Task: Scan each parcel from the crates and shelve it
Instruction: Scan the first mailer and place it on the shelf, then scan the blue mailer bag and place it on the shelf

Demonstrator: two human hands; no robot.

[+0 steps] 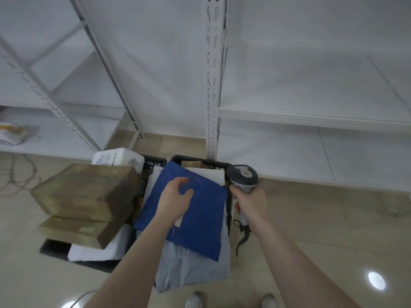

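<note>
Blue mailer parcel [195,210] tops the full right crate [200,161], left hand [175,200] half-curled just over it, right hand [250,203] gripping the scanner [243,176]; white shelves [311,117] mostly bare — early going.

Both forearms are extending forward and down. The left hand [174,200] is reaching palm-down with fingers loosely curled. The right hand [250,202] is gripping with fingers wrapped closed.
</note>
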